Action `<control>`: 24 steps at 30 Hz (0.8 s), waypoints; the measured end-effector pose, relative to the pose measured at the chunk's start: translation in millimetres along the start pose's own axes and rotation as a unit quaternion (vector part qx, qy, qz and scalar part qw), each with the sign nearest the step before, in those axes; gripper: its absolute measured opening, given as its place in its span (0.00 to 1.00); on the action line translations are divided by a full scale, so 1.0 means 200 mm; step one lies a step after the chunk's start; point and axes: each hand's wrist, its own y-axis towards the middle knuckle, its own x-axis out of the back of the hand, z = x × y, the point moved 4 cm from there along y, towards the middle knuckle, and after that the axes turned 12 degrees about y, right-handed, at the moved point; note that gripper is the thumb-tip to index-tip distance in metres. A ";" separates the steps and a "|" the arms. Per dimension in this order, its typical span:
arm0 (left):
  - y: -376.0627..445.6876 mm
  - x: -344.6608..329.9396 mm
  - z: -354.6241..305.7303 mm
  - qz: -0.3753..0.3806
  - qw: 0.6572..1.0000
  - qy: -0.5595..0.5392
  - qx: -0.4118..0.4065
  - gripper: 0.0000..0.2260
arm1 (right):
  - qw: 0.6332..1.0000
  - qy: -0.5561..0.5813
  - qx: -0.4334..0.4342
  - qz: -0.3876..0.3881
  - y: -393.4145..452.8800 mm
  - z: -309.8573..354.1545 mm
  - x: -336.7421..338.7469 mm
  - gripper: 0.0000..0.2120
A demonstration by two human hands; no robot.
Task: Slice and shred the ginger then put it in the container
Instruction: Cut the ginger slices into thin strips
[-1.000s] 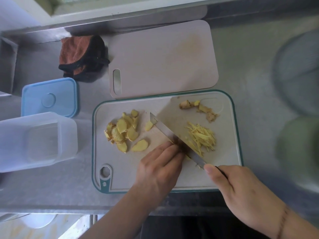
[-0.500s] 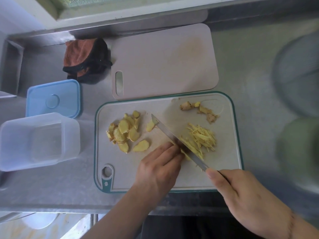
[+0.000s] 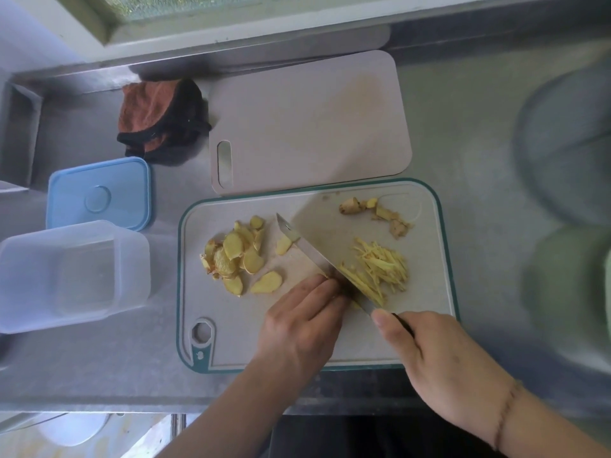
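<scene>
ginger [image 3: 377, 269] in thin pale-yellow shreds beside knife [image 3: 317, 256]

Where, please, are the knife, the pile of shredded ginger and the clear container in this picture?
knife [image 3: 310, 251]: head view, on the flat of the blade.
shredded ginger [image 3: 380, 267]: head view, on the middle of the pile.
clear container [image 3: 132, 276]: head view, on its right wall.

Kitchen: steel counter [image 3: 463, 133], cutting boards [image 3: 307, 120], window sill [image 3: 231, 31].
</scene>
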 end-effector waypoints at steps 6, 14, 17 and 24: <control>0.00 0.00 0.01 0.013 1.000 0.005 -0.004 0.04 | 0.999 0.023 -0.005 -0.023 -0.02 -0.02 0.07 0.27; 0.02 0.02 0.02 -0.002 1.000 0.006 -0.026 0.03 | 0.999 0.040 0.018 0.007 -0.09 0.01 0.04 0.32; 0.01 0.02 0.02 -0.001 0.999 0.007 -0.031 0.04 | 0.999 0.032 0.007 0.013 -0.09 0.01 0.03 0.31; 0.01 0.02 0.01 -0.003 0.999 0.016 -0.034 0.04 | 1.000 0.003 0.007 0.025 -0.10 -0.02 0.04 0.34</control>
